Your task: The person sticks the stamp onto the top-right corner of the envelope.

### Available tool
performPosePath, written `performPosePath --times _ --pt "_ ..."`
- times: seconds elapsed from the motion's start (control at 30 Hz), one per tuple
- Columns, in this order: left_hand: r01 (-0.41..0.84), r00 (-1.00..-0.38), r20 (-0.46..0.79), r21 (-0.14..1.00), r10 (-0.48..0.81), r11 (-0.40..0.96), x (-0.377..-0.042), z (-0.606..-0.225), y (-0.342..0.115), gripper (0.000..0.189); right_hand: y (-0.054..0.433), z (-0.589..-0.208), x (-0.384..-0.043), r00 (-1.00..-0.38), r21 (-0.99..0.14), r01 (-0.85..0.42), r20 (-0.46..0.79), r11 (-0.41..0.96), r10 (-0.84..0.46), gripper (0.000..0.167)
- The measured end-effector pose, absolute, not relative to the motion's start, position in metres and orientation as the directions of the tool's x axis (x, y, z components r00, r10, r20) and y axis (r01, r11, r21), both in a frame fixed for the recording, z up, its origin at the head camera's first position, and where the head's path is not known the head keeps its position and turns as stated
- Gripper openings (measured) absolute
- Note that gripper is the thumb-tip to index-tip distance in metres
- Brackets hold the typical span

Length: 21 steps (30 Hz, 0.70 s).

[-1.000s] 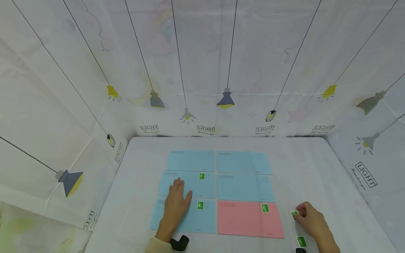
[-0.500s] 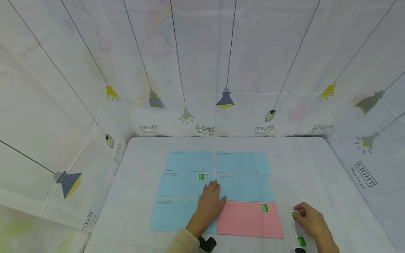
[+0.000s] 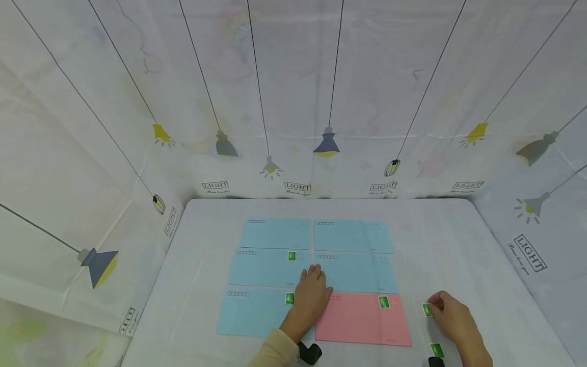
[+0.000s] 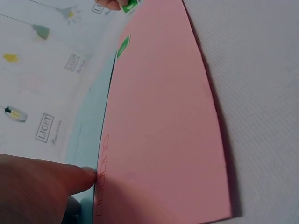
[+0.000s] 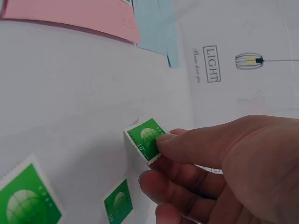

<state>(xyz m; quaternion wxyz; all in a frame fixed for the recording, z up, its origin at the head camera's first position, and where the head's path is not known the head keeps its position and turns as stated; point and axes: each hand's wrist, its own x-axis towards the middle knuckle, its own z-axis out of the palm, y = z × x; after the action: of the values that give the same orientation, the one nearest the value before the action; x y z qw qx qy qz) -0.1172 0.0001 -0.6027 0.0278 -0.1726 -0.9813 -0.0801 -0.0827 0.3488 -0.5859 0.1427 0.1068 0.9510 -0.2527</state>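
Observation:
With thumb and fingers, my right hand pinches a green postage stamp above the table's right side. Two more green stamps show beneath it in the right wrist view, a near stamp and a smaller stamp. My left hand lies with straight fingers where the lower-left blue envelope, the middle blue ones and the pink envelope meet. Its thumb touches the pink envelope's left edge in the left wrist view. A stamp sits at the pink envelope's upper right.
Other blue envelopes lie in two columns, including a middle-left envelope with a stamp, a middle-right envelope and two at the back. The white table meets a lamp-patterned curtain behind.
My left hand has moved right, from the left blue envelopes to the edge of the pink one. My right hand stays nearly in place with the stamp.

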Motion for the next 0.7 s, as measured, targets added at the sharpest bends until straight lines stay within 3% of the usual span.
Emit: performPosePath --times 0.4,0.7 --pt "0.35 -0.937 0.068 0.149 0.344 0.925 -0.118 -0.608 0.001 0.049 0.341 -0.568 -0.101 -0.972 -0.496 0.202 -0.208 0.844 0.11 0.02" --pt "0.341 -0.94 0.036 0.153 0.34 0.927 -0.119 -0.608 0.001 0.05 0.33 -0.582 -0.121 -0.97 -0.648 0.221 -0.222 0.729 0.096 0.025"
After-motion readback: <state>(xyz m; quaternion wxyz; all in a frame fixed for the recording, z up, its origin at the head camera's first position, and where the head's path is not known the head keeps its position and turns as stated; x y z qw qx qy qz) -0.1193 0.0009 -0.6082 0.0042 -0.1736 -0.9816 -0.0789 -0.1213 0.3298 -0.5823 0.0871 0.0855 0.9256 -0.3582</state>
